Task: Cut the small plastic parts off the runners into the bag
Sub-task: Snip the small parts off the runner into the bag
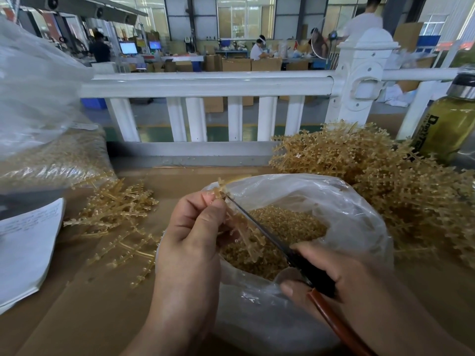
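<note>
Pinching runner (248, 233) over bag (359, 214), left hand (195, 227) fingers clamped; right hand (344, 286) fingers wrapped round cutter (314, 274), laid against runner.

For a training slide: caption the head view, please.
Left hand holds a runner over the open bag; right hand sets a blade against it.

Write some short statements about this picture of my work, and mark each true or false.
1. The left hand holds a runner over the open bag. True.
2. The right hand is empty. False: it grips a cutting tool.
3. The bag holds no cut parts yet. False: many small parts lie in it.
4. A big pile of runners lies right of the bag. True.
5. The bottle is at the left edge. False: it is at the right edge.
</note>
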A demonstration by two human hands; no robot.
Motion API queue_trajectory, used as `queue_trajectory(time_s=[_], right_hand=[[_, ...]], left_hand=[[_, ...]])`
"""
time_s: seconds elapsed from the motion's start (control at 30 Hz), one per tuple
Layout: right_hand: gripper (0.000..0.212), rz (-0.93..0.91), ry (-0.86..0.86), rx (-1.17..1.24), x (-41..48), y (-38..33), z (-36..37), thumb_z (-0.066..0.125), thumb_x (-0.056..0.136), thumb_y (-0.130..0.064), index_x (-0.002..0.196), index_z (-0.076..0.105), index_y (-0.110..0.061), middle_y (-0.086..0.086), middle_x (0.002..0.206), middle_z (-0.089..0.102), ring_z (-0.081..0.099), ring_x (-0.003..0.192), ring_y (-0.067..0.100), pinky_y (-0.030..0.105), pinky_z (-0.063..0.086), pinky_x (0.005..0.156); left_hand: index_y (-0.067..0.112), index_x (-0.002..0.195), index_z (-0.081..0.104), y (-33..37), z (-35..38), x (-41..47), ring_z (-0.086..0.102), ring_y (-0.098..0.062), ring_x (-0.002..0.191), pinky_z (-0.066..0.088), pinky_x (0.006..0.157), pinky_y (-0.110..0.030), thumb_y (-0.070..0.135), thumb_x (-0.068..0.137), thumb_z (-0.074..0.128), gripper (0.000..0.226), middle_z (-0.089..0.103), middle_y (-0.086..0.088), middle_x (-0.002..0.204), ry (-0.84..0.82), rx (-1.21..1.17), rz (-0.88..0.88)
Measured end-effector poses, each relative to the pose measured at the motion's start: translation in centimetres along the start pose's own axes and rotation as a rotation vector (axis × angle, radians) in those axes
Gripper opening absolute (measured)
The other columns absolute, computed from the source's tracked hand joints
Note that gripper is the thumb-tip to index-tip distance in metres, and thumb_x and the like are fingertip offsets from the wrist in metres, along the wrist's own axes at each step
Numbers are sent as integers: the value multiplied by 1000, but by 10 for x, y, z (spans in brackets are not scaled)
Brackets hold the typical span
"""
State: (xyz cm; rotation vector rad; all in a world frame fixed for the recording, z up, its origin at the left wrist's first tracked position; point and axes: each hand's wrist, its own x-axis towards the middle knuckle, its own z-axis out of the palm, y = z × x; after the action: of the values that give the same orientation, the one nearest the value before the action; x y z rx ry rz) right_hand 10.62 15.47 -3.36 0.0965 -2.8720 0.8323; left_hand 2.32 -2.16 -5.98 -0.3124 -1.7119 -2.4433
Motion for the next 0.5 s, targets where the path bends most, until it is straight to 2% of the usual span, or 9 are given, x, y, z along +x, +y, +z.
queue_trajectory(time_s=[0.13, 0.23, 0.3, 0.37, 0.5], right_hand=[[42, -2, -10, -20, 0, 1, 1, 51, 74, -71, 104, 59, -43, -29, 92, 63, 58, 85, -13, 13, 47, 80], [43, -3, 17, -24, 1, 1, 3, 52, 72, -71, 105, 59, -43, -35, 96, 59, 56, 87, -16, 8, 45, 79], [45, 6, 29, -28, 0, 1, 4, 52, 72, -73, 108, 55, -46, -34, 97, 59, 54, 89, -18, 5, 43, 81], [48, 9, 31, -29, 1, 0, 6, 51, 71, -74, 112, 52, -48, -32, 96, 61, 54, 90, -18, 8, 43, 82], [49, 19, 73, -40, 1, 1, 9, 50, 69, -76, 114, 46, -56, -32, 97, 61, 51, 94, -18, 7, 40, 85]], left_hand=[[20, 80, 65, 0, -1, -1, 62, -23, 72, 52, 71, -38, 42, 87, 64, 23, 67, -9, 78, -2, 23, 17], [21, 77, 67, 0, -1, 1, 62, -21, 73, 51, 73, -38, 38, 86, 64, 19, 66, -6, 77, 7, -1, 28], [23, 77, 67, 0, 0, 1, 62, -19, 71, 54, 69, -33, 33, 86, 64, 14, 66, -4, 76, -3, -20, 36], [24, 79, 68, 0, 0, 1, 63, -18, 72, 54, 68, -30, 28, 87, 63, 10, 67, -4, 77, -19, -35, 41], [25, 76, 68, -1, 0, 2, 63, -22, 75, 52, 71, -36, 27, 88, 62, 14, 68, -6, 77, -7, -53, 47]])
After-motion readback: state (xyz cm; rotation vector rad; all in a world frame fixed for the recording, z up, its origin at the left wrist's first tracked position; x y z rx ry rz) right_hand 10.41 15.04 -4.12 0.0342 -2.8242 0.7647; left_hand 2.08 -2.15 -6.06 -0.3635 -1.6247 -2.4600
